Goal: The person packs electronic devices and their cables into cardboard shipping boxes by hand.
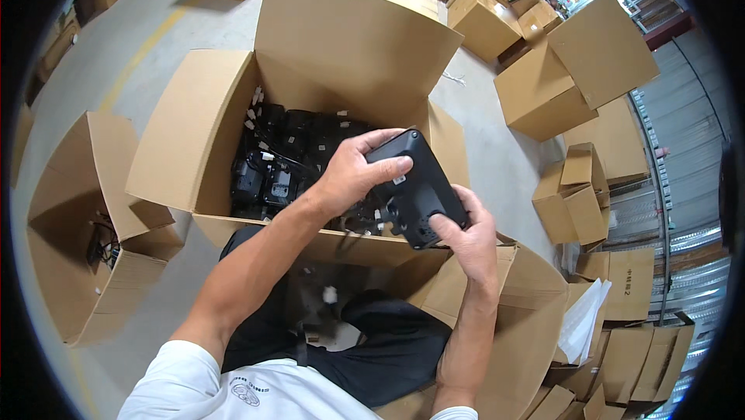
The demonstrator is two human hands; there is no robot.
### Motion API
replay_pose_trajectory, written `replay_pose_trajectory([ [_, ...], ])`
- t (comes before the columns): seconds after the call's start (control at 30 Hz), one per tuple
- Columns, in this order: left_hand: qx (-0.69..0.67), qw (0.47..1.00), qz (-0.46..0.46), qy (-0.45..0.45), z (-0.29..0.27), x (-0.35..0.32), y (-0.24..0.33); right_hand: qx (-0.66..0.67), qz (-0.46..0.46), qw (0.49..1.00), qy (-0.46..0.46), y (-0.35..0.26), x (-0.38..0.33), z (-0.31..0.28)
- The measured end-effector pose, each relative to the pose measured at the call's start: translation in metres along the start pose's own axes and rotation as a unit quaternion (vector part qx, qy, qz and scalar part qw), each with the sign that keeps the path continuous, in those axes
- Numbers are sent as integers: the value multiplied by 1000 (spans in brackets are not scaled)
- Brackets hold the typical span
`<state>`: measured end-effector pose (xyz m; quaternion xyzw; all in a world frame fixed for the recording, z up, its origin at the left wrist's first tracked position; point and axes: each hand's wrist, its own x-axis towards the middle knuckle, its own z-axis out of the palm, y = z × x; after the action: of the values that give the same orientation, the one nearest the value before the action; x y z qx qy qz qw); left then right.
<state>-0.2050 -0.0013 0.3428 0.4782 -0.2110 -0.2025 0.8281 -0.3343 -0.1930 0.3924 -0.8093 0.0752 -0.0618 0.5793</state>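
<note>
A flat black plastic device (pixel 419 179) with rounded corners is held tilted over the near right side of a large open cardboard box (pixel 349 32). My left hand (pixel 357 165) grips its upper left edge, thumb lying on the face turned up. At the lower right corner, my right hand (pixel 472 235) holds it, thumb pressed near a patch of small holes. A small white label (pixel 400 179) shows on the device. Inside the box lie several similar black devices (pixel 279 183) with cables and white plugs. A blurred white plug (pixel 330 294) hangs below the box's near edge.
On the left, a smaller open carton (pixel 70 210) contains black cabled parts (pixel 101 245). Open and closed cartons (pixel 535 94) stand to the right and far back. Flattened cardboard (pixel 636 366) leans at the lower right. A yellow line (pixel 140 51) crosses the concrete floor.
</note>
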Motion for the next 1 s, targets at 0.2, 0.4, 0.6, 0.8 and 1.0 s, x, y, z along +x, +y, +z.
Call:
replay_pose_trajectory([
  [0.2, -58, 998, 25, -19, -14, 28, 10, 86, -52, 991, 85, -10, 27, 12],
  [0.4, 326, 916, -176, -152, -76, 45, -42, 202, 17, 974, 98, 42, 85, 15],
  [0.6, 721, 672, 36, -164, -145, 59, -127, -89, 268, 958, 49, 222, 115, 45],
  [0.8, 771, 601, 63, -201, -153, 57, -188, -229, 364, 902, 38, 272, 144, 67],
  [1.0, 788, 563, 72, -237, -140, 60, -220, -280, 337, 899, 14, 311, 146, 66],
])
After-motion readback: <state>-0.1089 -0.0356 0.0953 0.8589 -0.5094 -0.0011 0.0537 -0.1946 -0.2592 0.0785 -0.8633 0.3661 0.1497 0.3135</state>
